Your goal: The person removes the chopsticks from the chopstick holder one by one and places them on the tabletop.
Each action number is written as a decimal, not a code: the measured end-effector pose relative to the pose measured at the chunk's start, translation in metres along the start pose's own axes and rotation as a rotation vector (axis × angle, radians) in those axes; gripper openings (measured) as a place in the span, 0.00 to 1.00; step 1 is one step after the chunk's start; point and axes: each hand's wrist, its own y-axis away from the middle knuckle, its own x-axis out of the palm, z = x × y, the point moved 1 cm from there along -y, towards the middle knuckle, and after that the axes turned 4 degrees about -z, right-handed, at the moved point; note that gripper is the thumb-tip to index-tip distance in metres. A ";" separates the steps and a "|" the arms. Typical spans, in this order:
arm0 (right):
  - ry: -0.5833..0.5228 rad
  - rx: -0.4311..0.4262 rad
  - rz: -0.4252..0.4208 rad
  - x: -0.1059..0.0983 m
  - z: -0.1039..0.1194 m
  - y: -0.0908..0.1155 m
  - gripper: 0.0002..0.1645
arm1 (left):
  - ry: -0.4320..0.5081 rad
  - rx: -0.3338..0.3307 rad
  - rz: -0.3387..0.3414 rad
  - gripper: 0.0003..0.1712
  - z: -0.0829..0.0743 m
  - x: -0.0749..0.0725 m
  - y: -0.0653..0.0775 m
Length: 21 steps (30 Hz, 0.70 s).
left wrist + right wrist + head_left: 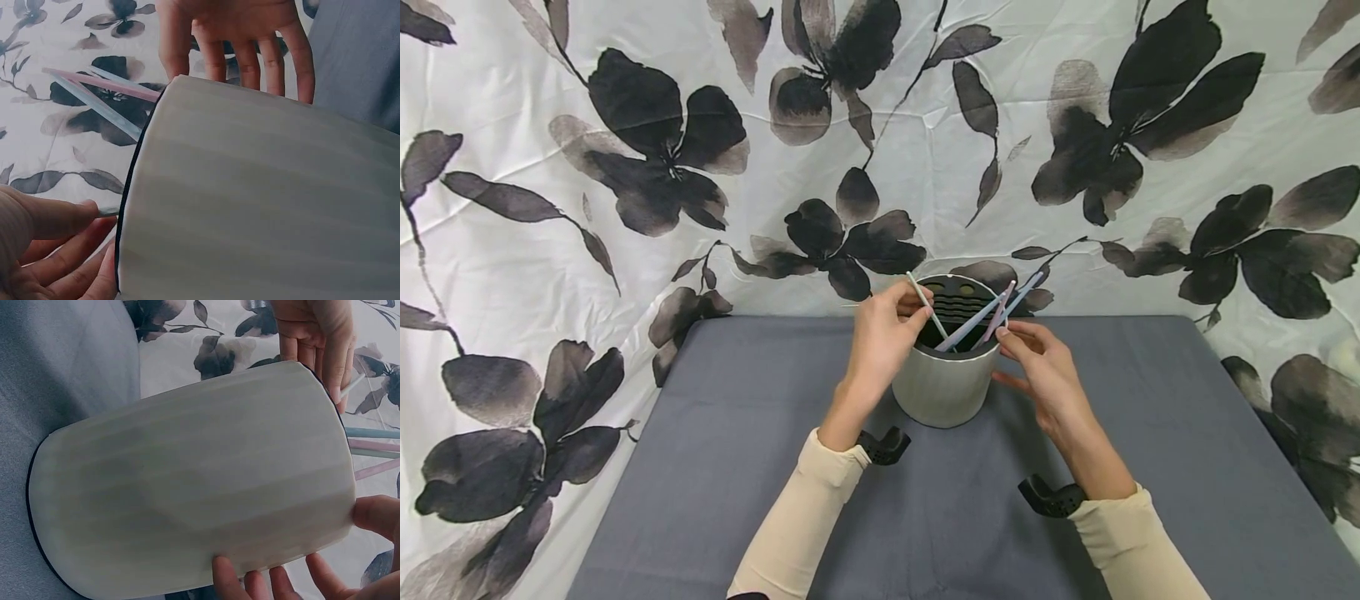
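Observation:
A ribbed cream cylindrical holder (946,388) stands upright at the back of the table, with a dark slotted part (958,310) inside its top. My left hand (882,332) pinches a thin pale green stick (929,308) between thumb and fingers; its lower end is inside the holder. Beside it, a pale blue stick (968,327) and a pink stick (999,312) lean out over the right rim. My right hand (1051,373) rests against the holder's right side, with fingers (231,581) extended along the wall and the thumb (377,512) at the rim.
A grey cloth covers the table (760,467). Behind the holder hangs a white curtain (865,75) with dark flowers, close to the table's back edge. A black band mount sits on the left wrist (884,447) and another on the right wrist (1051,497).

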 end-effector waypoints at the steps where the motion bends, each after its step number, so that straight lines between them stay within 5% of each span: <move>1: -0.001 -0.003 -0.003 0.000 0.000 0.000 0.42 | 0.000 0.004 -0.002 0.09 0.000 0.000 0.000; 9: -0.033 -0.014 -0.017 0.002 -0.002 0.000 0.39 | 0.119 0.065 -0.035 0.10 0.004 -0.002 -0.004; 21: -0.039 -0.020 -0.024 0.002 -0.003 -0.001 0.37 | 0.567 0.120 -0.053 0.18 -0.007 -0.012 -0.002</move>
